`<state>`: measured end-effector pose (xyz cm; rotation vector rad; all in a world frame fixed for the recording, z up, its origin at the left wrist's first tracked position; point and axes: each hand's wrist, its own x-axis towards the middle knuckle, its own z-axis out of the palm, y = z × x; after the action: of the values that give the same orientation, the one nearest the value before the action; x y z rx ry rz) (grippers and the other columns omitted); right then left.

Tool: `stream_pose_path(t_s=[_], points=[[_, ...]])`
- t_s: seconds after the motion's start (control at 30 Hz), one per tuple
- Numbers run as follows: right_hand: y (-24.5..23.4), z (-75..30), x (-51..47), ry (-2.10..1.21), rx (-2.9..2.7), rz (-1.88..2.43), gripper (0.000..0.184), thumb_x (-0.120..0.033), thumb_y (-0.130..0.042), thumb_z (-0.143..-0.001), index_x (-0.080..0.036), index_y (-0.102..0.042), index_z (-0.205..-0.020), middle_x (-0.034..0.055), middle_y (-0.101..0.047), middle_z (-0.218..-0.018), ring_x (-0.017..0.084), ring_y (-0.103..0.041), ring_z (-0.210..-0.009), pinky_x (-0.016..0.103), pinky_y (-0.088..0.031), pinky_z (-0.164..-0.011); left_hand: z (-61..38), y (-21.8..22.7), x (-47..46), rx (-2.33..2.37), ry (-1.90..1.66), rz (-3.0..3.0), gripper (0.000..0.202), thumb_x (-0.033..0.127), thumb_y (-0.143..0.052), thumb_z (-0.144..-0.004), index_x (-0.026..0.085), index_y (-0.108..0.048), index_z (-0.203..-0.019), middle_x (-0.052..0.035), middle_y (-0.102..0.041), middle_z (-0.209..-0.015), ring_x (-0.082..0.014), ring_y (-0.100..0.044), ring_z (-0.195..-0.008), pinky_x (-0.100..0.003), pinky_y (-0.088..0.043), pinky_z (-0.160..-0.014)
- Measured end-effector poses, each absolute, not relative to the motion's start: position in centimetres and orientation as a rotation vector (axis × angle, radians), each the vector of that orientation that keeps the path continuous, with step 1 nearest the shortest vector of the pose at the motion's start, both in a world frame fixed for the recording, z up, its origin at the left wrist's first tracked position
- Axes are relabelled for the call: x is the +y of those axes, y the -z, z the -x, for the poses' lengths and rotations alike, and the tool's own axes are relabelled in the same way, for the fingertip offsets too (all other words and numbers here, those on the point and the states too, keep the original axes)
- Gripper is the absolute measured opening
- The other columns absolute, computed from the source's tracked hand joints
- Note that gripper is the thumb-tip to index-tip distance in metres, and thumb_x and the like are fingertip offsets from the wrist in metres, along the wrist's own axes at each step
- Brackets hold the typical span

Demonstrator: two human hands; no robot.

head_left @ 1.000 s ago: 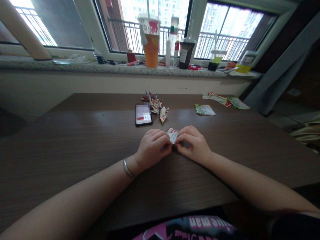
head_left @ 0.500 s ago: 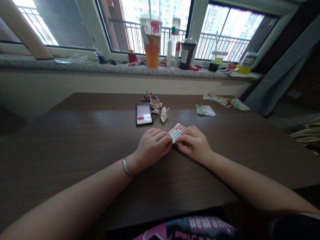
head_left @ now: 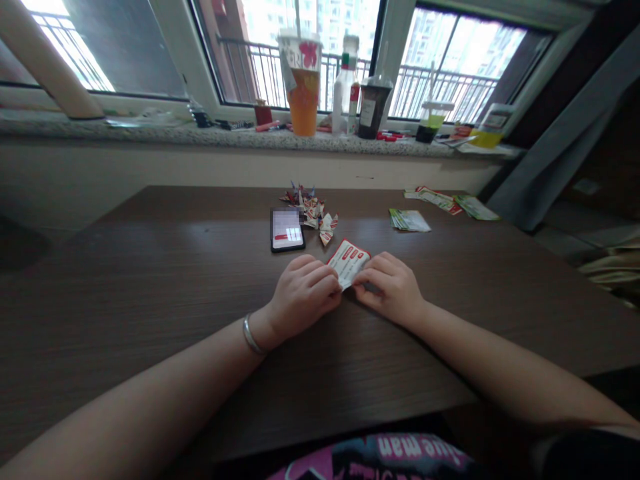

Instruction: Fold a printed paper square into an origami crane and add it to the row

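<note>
So the thing in play is a small red-and-white printed paper slip (head_left: 349,263), just above the middle of the table (head_left: 190,333) and spanning the gap between both hands. I can't tell if it's resting on the wood or held slightly up.

Left hand (head_left: 306,287) has its fingers curled in, gripping the left side near the bottom corner. Right hand (head_left: 391,285) is more of a light pinch, thumb and fingertips on the lower right edge.

Handling-wise, I'd guess it weighs next to nothing, bends super easily and holds a crease. If there's a glossy coating it might slide a bit under dry fingers, but I can't make out the finish. Tearing or an unwanted crumple seems like the main risk, so I'd stick to the edges and corners with fingertip pressure, one hand per side.

The phone (head_left: 287,231) and folded paper pieces (head_left: 314,212) sit just beyond, and a stack of green-and-white packets (head_left: 410,220) is off to the right.
</note>
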<state>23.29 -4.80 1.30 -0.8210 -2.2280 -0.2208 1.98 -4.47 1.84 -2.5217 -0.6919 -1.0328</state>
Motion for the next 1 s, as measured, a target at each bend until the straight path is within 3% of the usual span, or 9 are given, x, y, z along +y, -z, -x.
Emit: stream_pose_path(t_s=[0.33, 0.6, 1.0], points=[[-1.3, -23.5, -4.6, 0.240, -2.232, 0.814, 0.009, -0.019, -0.059, -0.083, -0.021, -0.065, -0.077, 0.0023, -0.064, -0.075, 0.016, -0.054, -0.072, 0.030, -0.046, -0.068, -1.3, -1.5, -3.9, -0.704, 0.947, 2.540, 0.004, 0.021, -0.057, -0.088, 0.021, -0.059, -0.084, 0.0004, -0.068, -0.083, -0.0162, -0.056, -0.077, -0.032, -0.042, -0.079], [-1.5, -23.6, -4.5, 0.280, -2.247, 0.795, 0.009, -0.018, -0.059, -0.082, -0.020, -0.064, -0.074, 0.0022, -0.064, -0.075, 0.016, -0.054, -0.071, 0.029, -0.045, -0.067, -0.7, -1.8, -3.4, -0.664, 0.790, 2.505, 0.017, 0.025, -0.052, -0.092, 0.020, -0.060, -0.077, 0.0003, -0.063, -0.073, -0.0158, -0.051, -0.070, -0.032, -0.042, -0.078], [-1.6, -24.8, -4.1, 0.262, -2.153, 0.843, 0.007, -0.015, -0.061, -0.079, -0.020, -0.061, -0.074, 0.0027, -0.063, -0.074, 0.017, -0.056, -0.072, 0.031, -0.046, -0.068, 1.0, -1.1, -1.9, -0.902, 0.879, 2.505, 0.026, 0.034, -0.049, -0.096, 0.019, -0.064, -0.081, -0.0022, -0.066, -0.080, -0.0168, -0.057, -0.077, -0.030, -0.041, -0.075]])
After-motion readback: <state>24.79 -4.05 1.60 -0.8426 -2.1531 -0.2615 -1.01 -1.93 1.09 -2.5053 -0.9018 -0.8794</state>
